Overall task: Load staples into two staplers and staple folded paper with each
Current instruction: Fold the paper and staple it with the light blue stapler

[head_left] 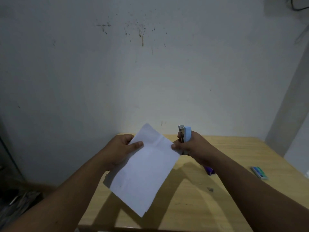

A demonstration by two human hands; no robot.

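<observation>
The wood table (217, 190) is filling the low part of the view, w/ a plain wall behind it.

The folded paper (145, 171) is the biggest task thing. It's hanging in the air over the table, in the middle. Its long side is running from 11 o'clock down to 5 o'clock.

The left hand (120, 148) is pinching the paper's top edge at about 10 o'clock, thumb on top.

The right hand (190, 146) is wrapping round the light blue stapler (185, 133), which is standing up, metal nose pointing to 12 o'clock. The thumb is touching the paper's corner at 2 o'clock.

So the stapler is sitting just beside the paper's right corner, and the right hand is the nearer one. I think the paper corner needs to slide into the stapler's mouth next. Can't tell if it's in yet.

A purple thing (209, 171), maybe stapler no. 2, is lying on the table at 4 o'clock, partly hidden by the arm. A small staple box (260, 172) is lying further right.
</observation>
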